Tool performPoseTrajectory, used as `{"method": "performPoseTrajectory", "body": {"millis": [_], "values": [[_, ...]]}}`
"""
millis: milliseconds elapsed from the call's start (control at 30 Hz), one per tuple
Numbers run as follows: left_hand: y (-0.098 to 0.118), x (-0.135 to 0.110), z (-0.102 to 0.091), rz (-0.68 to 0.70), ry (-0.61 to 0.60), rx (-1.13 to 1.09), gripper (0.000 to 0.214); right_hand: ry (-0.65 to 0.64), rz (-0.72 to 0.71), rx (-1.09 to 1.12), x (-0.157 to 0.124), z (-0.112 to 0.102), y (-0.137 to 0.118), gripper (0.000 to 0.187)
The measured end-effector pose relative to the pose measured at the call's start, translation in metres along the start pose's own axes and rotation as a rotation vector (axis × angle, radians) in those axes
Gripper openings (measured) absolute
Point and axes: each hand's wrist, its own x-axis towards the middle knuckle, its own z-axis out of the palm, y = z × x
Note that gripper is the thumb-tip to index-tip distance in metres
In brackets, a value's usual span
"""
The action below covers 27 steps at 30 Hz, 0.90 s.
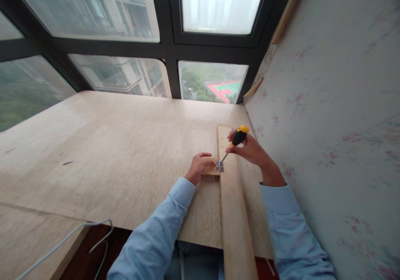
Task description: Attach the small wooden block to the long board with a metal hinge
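Observation:
A long wooden plank [233,205] lies on the marble-patterned sill [125,155], running away from me along the right wall. A small metal hinge [219,166] sits where a small wooden block [213,168] meets the plank's left edge. My left hand [198,167] is closed on that block, pressing it against the plank. My right hand [250,148] grips a screwdriver [238,137] with a black and yellow handle. Its shaft slants down to the hinge, and the tip rests on it.
The wallpapered wall [328,105] stands close on the right. Dark-framed windows [168,51] close the far side. A small dark screw-like item [67,163] lies far left on the sill. A white cable [78,234] hangs past the near edge at lower left.

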Motion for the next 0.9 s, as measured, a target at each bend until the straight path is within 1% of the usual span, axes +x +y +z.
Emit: {"method": "performPoseTrajectory", "body": {"millis": [133,233,300,367,433,500,567,667,900], "values": [[-0.001,0.0,0.0,-0.006,-0.013,-0.016,0.05,-0.213,0.02,0.318,-0.01,-0.012,-0.006,0.057],[0.0,0.0,0.0,-0.008,-0.016,-0.025,0.05,-0.272,0.05,0.425,-0.015,-0.019,-0.011,0.056],[0.0,-0.001,0.0,-0.004,-0.011,-0.014,0.048,-0.245,0.068,0.378,-0.014,-0.02,-0.012,0.048],[0.001,-0.001,0.0,-0.008,-0.009,-0.002,0.048,-0.151,0.08,0.265,-0.011,-0.018,-0.011,0.042],[0.001,-0.001,0.0,-0.015,-0.013,0.001,0.049,-0.026,0.076,0.14,-0.007,-0.015,-0.008,0.043],[0.0,-0.001,0.0,-0.018,-0.015,-0.006,0.05,0.059,0.058,0.056,-0.005,-0.013,-0.005,0.046],[0.0,0.0,0.0,-0.018,-0.014,-0.011,0.051,0.081,0.033,0.022,-0.005,-0.012,-0.003,0.048],[-0.001,0.001,0.0,-0.015,-0.008,-0.001,0.049,0.073,0.013,0.037,-0.006,-0.013,-0.002,0.049],[-0.001,0.0,0.0,-0.012,-0.016,0.004,0.049,0.071,0.018,0.085,-0.006,-0.02,0.001,0.048]]}}
